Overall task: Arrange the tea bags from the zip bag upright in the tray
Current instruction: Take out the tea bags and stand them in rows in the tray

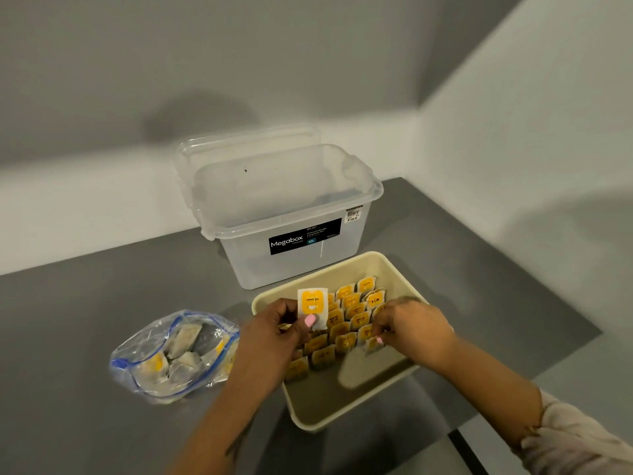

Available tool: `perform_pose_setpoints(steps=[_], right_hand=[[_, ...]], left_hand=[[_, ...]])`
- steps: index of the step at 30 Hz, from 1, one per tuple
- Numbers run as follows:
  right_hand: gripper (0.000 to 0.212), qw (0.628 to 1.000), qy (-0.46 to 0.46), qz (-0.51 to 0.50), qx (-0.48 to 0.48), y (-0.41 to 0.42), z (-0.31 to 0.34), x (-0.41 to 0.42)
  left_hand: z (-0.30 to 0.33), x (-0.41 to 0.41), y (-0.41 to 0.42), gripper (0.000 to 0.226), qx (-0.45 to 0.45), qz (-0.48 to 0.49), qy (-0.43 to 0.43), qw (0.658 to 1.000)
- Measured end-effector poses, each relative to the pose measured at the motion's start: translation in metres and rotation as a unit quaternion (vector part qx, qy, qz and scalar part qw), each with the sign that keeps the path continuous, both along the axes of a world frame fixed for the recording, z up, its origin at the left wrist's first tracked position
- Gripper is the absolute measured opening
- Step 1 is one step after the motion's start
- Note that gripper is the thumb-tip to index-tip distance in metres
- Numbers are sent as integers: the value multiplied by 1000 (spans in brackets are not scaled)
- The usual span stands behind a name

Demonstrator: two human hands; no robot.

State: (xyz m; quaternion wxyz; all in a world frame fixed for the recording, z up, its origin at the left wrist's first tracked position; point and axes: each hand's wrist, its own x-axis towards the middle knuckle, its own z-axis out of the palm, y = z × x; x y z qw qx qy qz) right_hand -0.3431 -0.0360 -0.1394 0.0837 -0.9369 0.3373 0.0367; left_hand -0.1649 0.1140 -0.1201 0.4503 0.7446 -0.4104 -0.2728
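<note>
Left hand (274,334) pinches one tea bag (312,307) upright above cream tray (342,418), left edge; right hand (411,329) pinches a bag in the near row (371,343); zip bag (174,354) lies left of tray, part full

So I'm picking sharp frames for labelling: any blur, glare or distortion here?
Head view: the zip bag is smeared by motion blur, its plastic glinting; the tea bag in the left hand stays readable; a soft shadow falls on the wall behind the clear box; wide-angle bending at the edges.
</note>
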Motion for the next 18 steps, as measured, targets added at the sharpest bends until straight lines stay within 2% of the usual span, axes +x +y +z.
perform_pose_setpoints(steps=[18], right_hand=[[23, 999, 3, -33, 33, -4, 10, 0]], left_hand=[[0, -4, -9, 13, 56, 6, -23, 998]])
